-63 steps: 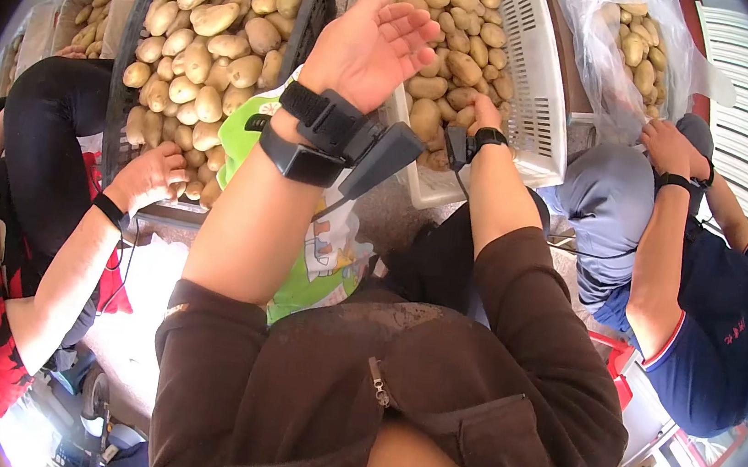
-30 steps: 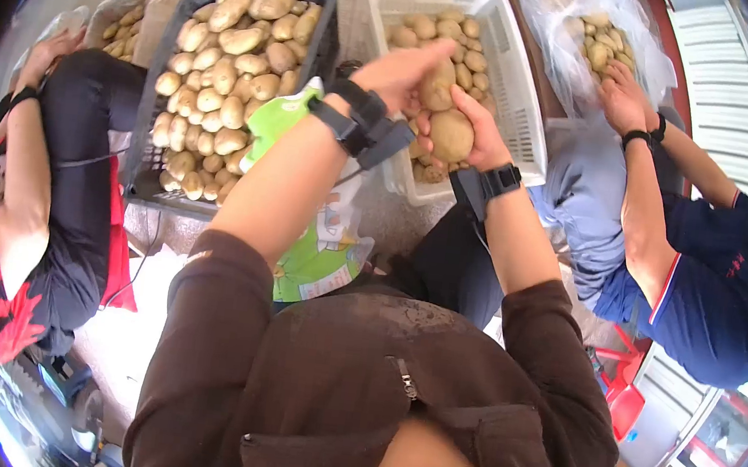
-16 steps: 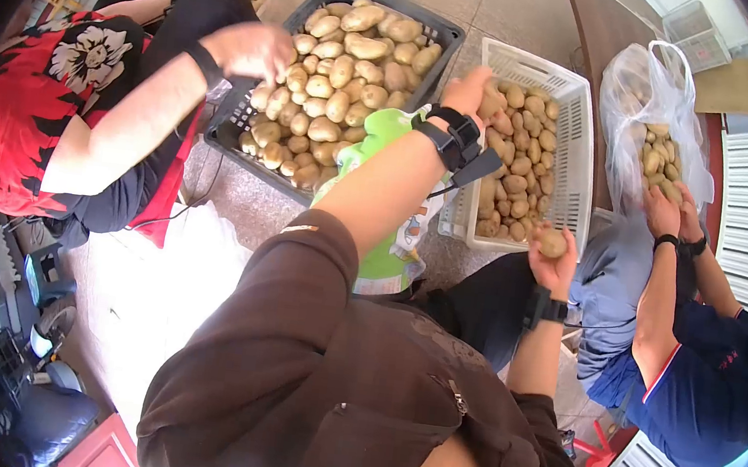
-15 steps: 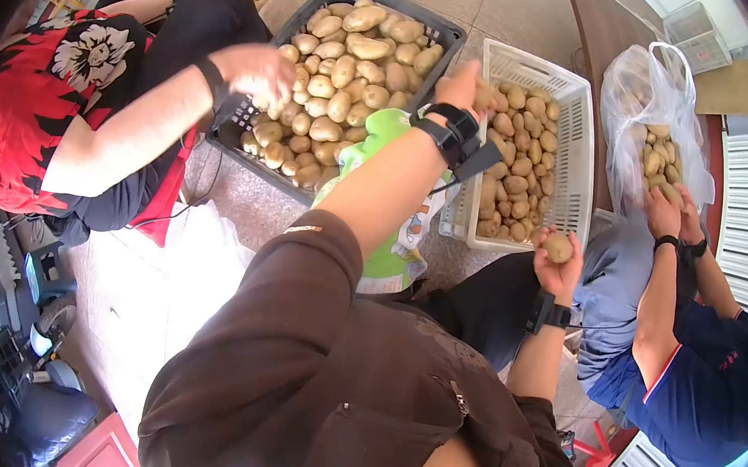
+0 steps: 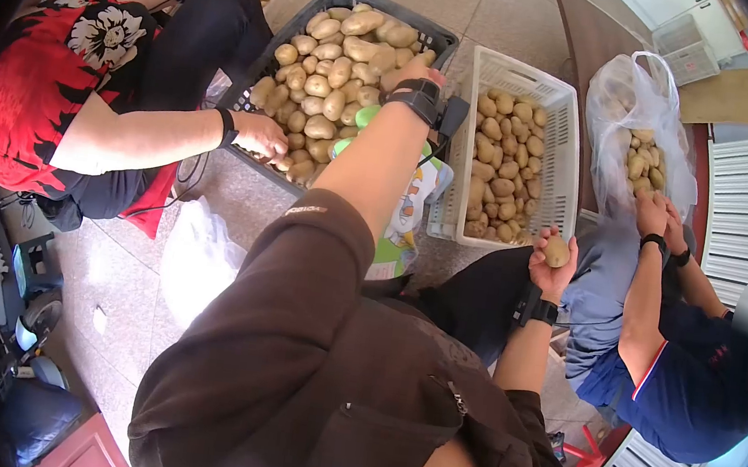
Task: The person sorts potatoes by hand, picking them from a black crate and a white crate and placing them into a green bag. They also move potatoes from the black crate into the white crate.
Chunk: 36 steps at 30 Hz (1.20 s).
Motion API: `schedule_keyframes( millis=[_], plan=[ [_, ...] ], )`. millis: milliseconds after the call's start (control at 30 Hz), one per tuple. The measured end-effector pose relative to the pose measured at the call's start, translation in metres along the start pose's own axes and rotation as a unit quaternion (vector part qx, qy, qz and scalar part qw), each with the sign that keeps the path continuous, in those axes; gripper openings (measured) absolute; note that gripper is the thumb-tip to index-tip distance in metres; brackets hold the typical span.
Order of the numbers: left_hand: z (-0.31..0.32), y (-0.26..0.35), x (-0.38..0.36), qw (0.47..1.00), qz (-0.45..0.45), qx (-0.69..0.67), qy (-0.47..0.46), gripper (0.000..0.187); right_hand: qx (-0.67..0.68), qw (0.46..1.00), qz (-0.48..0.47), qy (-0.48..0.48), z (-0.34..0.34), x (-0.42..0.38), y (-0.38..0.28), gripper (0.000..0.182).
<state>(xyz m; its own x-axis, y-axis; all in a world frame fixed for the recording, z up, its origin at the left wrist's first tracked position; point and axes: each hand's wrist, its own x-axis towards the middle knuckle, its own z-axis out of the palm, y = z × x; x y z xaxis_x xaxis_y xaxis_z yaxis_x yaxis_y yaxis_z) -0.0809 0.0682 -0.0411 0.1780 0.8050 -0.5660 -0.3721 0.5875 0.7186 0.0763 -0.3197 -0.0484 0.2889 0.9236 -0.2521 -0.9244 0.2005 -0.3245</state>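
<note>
My left hand (image 5: 416,74) reaches palm down over the right side of a black crate (image 5: 451,44) of potatoes (image 5: 340,71); its fingertips are hidden among them. My right hand (image 5: 552,263) is palm up beside the near right corner of a white crate (image 5: 570,113). Its fingers curl around a single potato (image 5: 556,252). Smaller potatoes (image 5: 509,157) partly fill the white crate. Under my left forearm lies a green and white printed bag (image 5: 401,223).
At left, a co-worker's hand (image 5: 262,135) touches the black crate's near corner. At right, another person's hands (image 5: 657,215) are at a clear plastic bag (image 5: 626,82) of potatoes. A white plastic bag (image 5: 200,260) lies on the floor.
My left hand has moved left from the white crate to the black crate. My right hand still holds its potato. The left co-worker's hand has lowered to the crate's near edge.
</note>
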Motion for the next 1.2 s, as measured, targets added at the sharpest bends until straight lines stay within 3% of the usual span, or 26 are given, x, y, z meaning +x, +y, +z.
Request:
schedule_keyframes(
  millis=[33,133,233,333,367,433,500,533,633,700,733,767,867,933,967,1067,1133,1200],
  plan=[
    [0.007,-0.002,0.001,0.983,-0.139,-0.120,0.001,0.024,0.018,1.000,0.001,-0.007,-0.005,0.002,-0.002,0.039],
    [0.012,-0.019,0.005,0.968,-0.194,-0.111,-0.115,0.047,0.049,0.963,-0.066,0.258,0.025,0.031,0.009,0.037],
    [0.015,-0.032,0.009,0.959,-0.197,-0.035,-0.199,0.049,-0.034,0.977,-0.081,0.193,0.066,0.074,0.022,0.032],
    [0.020,-0.014,-0.045,0.959,-0.196,0.009,-0.203,0.049,-0.187,0.971,-0.110,0.097,0.111,0.123,0.040,0.035],
    [0.022,-0.018,-0.039,0.934,-0.260,-0.041,-0.243,0.047,-0.226,0.963,-0.125,0.074,0.126,0.133,0.049,0.037],
    [0.024,-0.028,-0.025,0.913,-0.185,-0.057,-0.359,0.044,-0.306,0.939,-0.151,0.027,0.150,0.148,0.067,0.041],
    [0.025,-0.017,-0.023,0.846,-0.255,-0.237,-0.404,0.042,-0.385,0.899,-0.203,0.044,0.156,0.148,0.078,0.046],
    [0.022,-0.009,-0.020,0.870,-0.232,-0.256,-0.352,0.039,-0.422,0.876,-0.228,0.054,0.157,0.144,0.083,0.048],
    [0.016,0.019,-0.031,0.911,-0.141,-0.348,-0.174,0.026,-0.617,0.759,-0.151,0.147,0.109,0.127,0.092,0.061],
    [0.008,0.022,-0.018,0.914,-0.048,-0.401,-0.042,0.023,-0.762,0.620,-0.088,0.162,0.026,0.126,0.099,0.068],
    [0.004,0.023,-0.009,0.905,-0.001,-0.424,0.025,0.021,-0.813,0.551,-0.114,0.150,-0.011,0.117,0.111,0.071],
    [-0.001,0.022,0.002,0.903,0.002,-0.427,0.053,0.022,-0.845,0.506,-0.122,0.121,-0.014,0.100,0.126,0.069],
    [-0.009,0.021,0.014,0.889,0.050,-0.435,0.134,0.027,-0.916,0.366,0.064,0.148,0.031,0.059,0.160,0.062],
    [-0.008,0.022,0.004,0.870,0.135,-0.438,0.180,0.028,-0.917,0.366,0.059,0.150,0.021,0.063,0.160,0.057],
    [-0.018,0.009,0.029,0.852,0.143,-0.482,0.146,0.018,-0.916,0.366,0.057,0.152,0.018,0.064,0.160,0.054],
    [-0.031,-0.024,0.093,0.955,0.202,-0.185,0.111,0.016,-0.911,0.379,0.069,0.146,0.019,0.065,0.156,0.054],
    [-0.038,-0.039,0.121,0.970,0.229,0.027,0.082,0.020,-0.910,0.380,0.072,0.148,0.018,0.065,0.156,0.054],
    [-0.033,-0.030,0.094,0.985,0.163,0.012,0.054,0.023,-0.909,0.384,0.072,0.144,0.016,0.063,0.157,0.055]
  ],
)
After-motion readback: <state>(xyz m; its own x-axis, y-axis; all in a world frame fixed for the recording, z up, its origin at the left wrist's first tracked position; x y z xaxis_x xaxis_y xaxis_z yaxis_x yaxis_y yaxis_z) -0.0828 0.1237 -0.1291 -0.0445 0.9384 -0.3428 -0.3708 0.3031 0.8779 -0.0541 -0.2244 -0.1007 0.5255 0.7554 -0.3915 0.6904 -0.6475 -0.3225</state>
